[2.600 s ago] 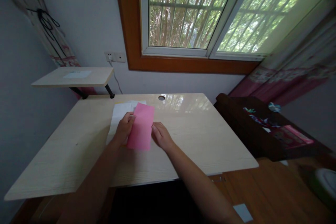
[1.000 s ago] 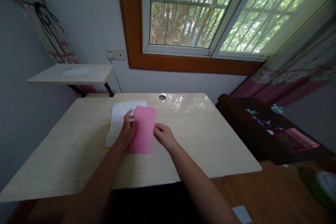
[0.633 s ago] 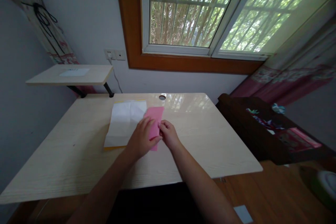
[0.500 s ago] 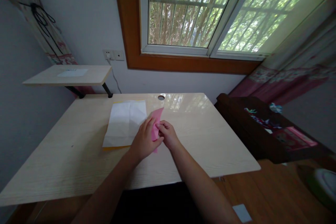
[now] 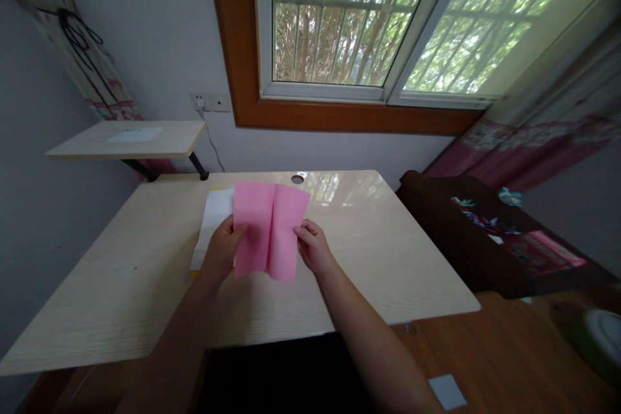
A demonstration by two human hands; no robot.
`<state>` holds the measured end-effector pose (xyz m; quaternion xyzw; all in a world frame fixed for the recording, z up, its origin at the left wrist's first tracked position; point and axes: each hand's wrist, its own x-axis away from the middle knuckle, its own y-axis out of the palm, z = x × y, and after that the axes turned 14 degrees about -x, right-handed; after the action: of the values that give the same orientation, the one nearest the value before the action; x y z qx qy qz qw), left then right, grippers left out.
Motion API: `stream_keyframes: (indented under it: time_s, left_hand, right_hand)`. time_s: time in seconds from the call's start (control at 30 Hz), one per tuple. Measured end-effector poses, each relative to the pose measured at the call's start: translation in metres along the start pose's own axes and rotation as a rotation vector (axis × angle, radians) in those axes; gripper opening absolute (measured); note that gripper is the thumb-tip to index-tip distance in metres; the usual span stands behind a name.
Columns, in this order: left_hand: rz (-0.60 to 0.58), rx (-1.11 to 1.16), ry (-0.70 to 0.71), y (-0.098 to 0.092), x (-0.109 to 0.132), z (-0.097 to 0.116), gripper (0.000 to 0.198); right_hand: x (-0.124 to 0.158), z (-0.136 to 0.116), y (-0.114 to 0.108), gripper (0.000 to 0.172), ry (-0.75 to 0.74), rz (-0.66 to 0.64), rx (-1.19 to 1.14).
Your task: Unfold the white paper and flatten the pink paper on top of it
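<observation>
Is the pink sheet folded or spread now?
Spread, though not flat: the pink sheet extends on both sides of a crease, left hand and right hand holding opposite edges.

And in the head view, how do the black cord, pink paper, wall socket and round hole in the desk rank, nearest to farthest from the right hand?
1. Pink paper: right edge held in the right hand.
2. Round hole: beyond the hand, slightly left.
3. Wall socket: farther off, up and to the left.
4. Black cord: farthest, at the upper left.
</observation>
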<state>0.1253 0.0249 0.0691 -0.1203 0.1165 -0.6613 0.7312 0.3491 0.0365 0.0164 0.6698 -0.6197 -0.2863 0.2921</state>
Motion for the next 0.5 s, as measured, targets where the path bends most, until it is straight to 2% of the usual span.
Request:
stream_keyframes:
  time_s: [0.1, 0.23, 0.5]
  left_hand:
    - [-0.067, 0.188, -0.057, -0.020, -0.004, -0.003, 0.052]
    - [-0.201, 0.305, -0.138, -0.037, -0.005, -0.006, 0.061]
    - [-0.184, 0.335, -0.206, -0.043, -0.011, -0.009, 0.062]
  right_hand:
    - [-0.002, -0.004, -0.003, 0.020, -0.017, 0.051, -0.054]
    - [-0.006, -0.003, -0.007, 0.023, -0.021, 0.090, -0.026]
    - [-0.010, 0.003, -0.011, 0.026, -0.040, 0.081, 0.133]
